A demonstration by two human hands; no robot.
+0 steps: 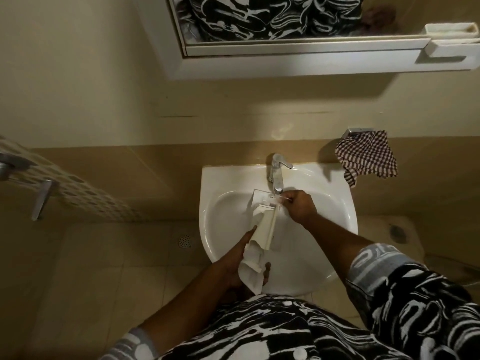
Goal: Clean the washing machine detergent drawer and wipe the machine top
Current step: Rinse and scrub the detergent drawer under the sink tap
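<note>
Over the beige bathroom's white ceramic basin (215, 178), the left hand (233, 263) grips a white plastic detergent drawer (265, 227) and white cloth (250, 276), while the right hand (300, 206) pinches the drawer's far end with curled fingers.

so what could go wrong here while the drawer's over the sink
The left hand holds the drawer together with a loose cloth; wet, that grip could slip and drop it into the sink.
The drawer's far end sits right under the tap, so a knock or a splash over the rim seems possible.

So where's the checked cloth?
In the head view, the checked cloth hangs from a hook at right, beside the tap, above the sink.
</note>
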